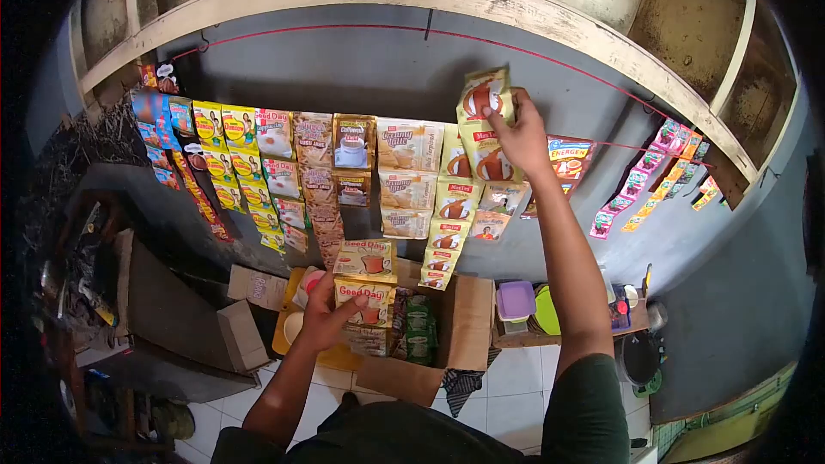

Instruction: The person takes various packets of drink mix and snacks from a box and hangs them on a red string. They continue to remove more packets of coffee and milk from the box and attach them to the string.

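My right hand (522,139) is raised in front of the wall, with its thumb and fingers closed on a strip of yellow-green Max Tea sachets (483,96). Below and to the left of it hangs another Max Tea strip (455,202); where the two meet is partly covered. Lower down, my left hand (323,320) grips a strip of Good Day coffee sachets (366,261), which hangs in front of an open cardboard box (470,322). Inside that box lie green sachets (420,326). Creamy Latte sachets (407,192) hang between my hands.
A red string (344,27) runs across the wall near the top. More strips hang along a lower line, including yellow sachets (241,142), Energen sachets (569,160) and pink sachets (636,180). A purple-lidded container (516,299) stands right of the box. Overhead is a wooden beam (516,4).
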The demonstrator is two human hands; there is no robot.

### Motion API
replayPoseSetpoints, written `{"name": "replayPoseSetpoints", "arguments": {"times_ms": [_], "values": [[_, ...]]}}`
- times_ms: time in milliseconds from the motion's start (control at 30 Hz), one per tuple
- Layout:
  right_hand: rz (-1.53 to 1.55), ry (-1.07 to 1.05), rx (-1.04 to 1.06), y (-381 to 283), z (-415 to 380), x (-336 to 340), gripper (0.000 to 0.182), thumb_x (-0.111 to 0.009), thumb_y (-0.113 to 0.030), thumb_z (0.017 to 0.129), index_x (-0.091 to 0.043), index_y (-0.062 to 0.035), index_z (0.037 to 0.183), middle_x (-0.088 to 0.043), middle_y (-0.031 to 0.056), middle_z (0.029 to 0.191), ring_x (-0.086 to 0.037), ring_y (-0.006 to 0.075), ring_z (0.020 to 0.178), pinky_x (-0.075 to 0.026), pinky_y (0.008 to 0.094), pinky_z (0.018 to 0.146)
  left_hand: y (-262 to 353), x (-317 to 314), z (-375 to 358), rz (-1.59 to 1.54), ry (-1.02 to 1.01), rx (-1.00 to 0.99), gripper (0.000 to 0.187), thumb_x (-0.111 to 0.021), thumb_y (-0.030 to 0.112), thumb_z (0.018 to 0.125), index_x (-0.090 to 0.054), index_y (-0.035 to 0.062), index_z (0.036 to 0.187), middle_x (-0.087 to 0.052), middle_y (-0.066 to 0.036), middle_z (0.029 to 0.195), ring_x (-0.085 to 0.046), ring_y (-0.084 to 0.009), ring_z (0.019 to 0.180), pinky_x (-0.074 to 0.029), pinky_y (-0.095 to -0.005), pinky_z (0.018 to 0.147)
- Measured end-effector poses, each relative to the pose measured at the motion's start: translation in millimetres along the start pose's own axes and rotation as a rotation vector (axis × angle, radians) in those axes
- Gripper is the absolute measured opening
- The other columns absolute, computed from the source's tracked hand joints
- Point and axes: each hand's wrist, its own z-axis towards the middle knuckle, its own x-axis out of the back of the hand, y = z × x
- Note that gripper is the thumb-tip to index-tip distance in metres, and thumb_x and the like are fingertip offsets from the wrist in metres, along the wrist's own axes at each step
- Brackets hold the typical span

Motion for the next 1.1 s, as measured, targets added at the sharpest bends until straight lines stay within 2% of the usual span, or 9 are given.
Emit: {"name": "replayPoseSetpoints", "arguments": {"times_ms": [67,233,400,500,533,667,733,933,1100], "values": [[-0.39,0.019,-0.03,-7.7,1.8,3.0,0.04,-0.07,-0.031,0.081,-0.053,-0.008,0.109,-0.068,0.0181,0.09,-0.064,0.0412,0.086,-0.049,0.0422,0.08,-1.1,1.8,0.4,0.018,-0.01,0.005,0.05,-0.067,0.011,0.087,-0.045,0.0025,0.131,-0.058,-0.009,0.121,-0.057,-0.0167,0.109,-0.045,-0.034,0.094],[-0.667,0.063,0.041,-13.0,-0.7,-4.4,0.047,-0.068,-0.036,0.081,-0.05,-0.0134,0.117,-0.069,0.0135,0.084,-0.065,0.0376,0.079,-0.046,0.0451,0.078,1.4,3.7,5.6,0.008,0.006,0.018,0.048,-0.066,0.011,0.088,-0.045,0.0019,0.13,-0.059,-0.009,0.12,-0.057,-0.0172,0.108,-0.046,-0.0343,0.093],[-0.895,-0.036,0.091,-8.1,-4.6,-8.5,0.036,-0.063,-0.046,0.084,-0.065,-0.0161,0.104,-0.067,0.0106,0.099,-0.062,0.0307,0.096,-0.042,0.0425,0.083,2.6,21.2,12.4,-0.017,-0.053,0.029,0.049,-0.064,0.002,0.087,-0.044,0.001,0.132,-0.059,-0.007,0.119,-0.057,-0.0148,0.108,-0.046,-0.0308,0.093],[-0.895,-0.052,0.159,1.9,-12.4,-6.9,0.044,-0.057,-0.054,0.085,-0.071,-0.014,0.096,-0.065,0.0117,0.106,-0.058,0.0282,0.104,-0.042,0.0467,0.083,0.6,29.7,18.3,-0.034,-0.081,0.063,0.05,-0.064,0.002,0.087,-0.044,0.0009,0.133,-0.059,-0.007,0.12,-0.057,-0.0149,0.108,-0.045,-0.031,0.093],[-0.83,-0.053,0.266,7.0,-15.8,-5.6,0.046,-0.056,-0.057,0.085,-0.07,-0.0167,0.102,-0.066,0.0105,0.106,-0.06,0.0292,0.101,-0.041,0.0449,0.086,-0.1,34.2,20.2,-0.026,-0.079,0.077,0.05,-0.064,0.002,0.087,-0.044,0.0008,0.133,-0.059,-0.007,0.12,-0.057,-0.0149,0.108,-0.045,-0.0312,0.093],[-0.803,-0.215,0.148,-6.0,-24.9,-1.9,0.045,-0.057,-0.057,0.084,-0.069,-0.0184,0.105,-0.066,0.0099,0.104,-0.061,0.028,0.098,-0.04,0.043,0.086,1.0,43.9,29.3,0.006,-0.137,0.049,0.049,-0.064,0.004,0.088,-0.044,0.0007,0.132,-0.059,-0.008,0.119,-0.057,-0.0151,0.108,-0.045,-0.0315,0.093],[-0.9,-0.112,0.245,-1.8,-28.2,0.5,0.044,-0.057,-0.056,0.085,-0.067,-0.0182,0.105,-0.066,0.0082,0.098,-0.062,0.0259,0.091,-0.041,0.0418,0.081,1.5,47.3,33.6,0.034,-0.168,0.043,0.049,-0.064,0.006,0.088,-0.044,0.0006,0.132,-0.059,-0.008,0.119,-0.057,-0.0151,0.108,-0.045,-0.0312,0.093],[-0.82,-0.106,0.298,15.0,-33.4,4.3,0.032,-0.061,-0.045,0.086,-0.067,-0.014,0.092,-0.063,0.0036,0.078,-0.061,0.0224,0.078,-0.039,0.0384,0.068,-9.9,55.2,42.1,-0.002,-0.204,0.077,0.048,-0.064,0.006,0.088,-0.045,0.0005,0.131,-0.059,-0.008,0.119,-0.056,-0.0159,0.109,-0.043,-0.032,0.095],[-0.826,-0.119,0.304,19.6,-31.7,18.5,0.028,-0.065,-0.04,0.085,-0.064,-0.0117,0.085,-0.058,0.0031,0.067,-0.057,0.0227,0.07,-0.038,0.037,0.065,-3.1,50.3,47.9,0.004,-0.251,0.114,0.047,-0.065,0.007,0.088,-0.046,0.0006,0.13,-0.058,-0.008,0.119,-0.055,-0.0155,0.109,-0.043,-0.0321,0.096]]}}
